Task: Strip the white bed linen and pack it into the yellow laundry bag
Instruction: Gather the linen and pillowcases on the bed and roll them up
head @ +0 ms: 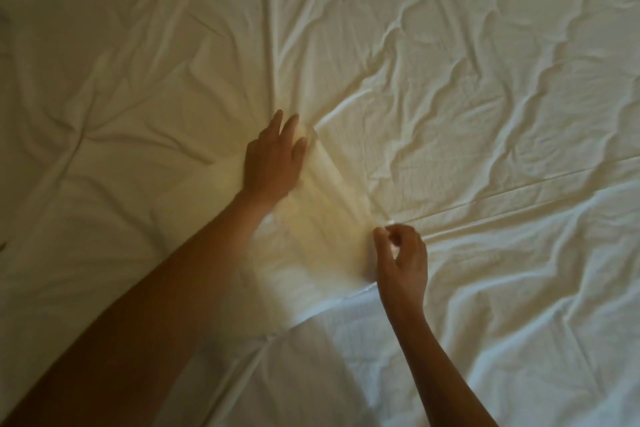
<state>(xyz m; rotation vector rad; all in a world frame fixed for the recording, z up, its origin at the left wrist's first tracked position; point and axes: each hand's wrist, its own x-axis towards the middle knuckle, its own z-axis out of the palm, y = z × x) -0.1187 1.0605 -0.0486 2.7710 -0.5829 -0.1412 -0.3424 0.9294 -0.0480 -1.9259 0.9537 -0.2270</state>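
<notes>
A bed covered in creased white linen fills the whole view, with only a dark sliver of something unidentifiable at the upper left corner. The white sheet (pixel 450 80) lies spread over the mattress, its wrinkles fanning outward from a gathered ridge (pixel 325 184) near the middle. That ridge runs lengthwise from its far end at the left hand (pixel 273 159) back toward the person. The left hand lies on the sheet just left of the ridge, fingers mostly straight and pointing away, pressing the cloth. At the ridge's near end, the right hand (pixel 401 260) has its fingers curled, pinching the cloth beside a straight hem line (pixel 519 198) running off to the right.
</notes>
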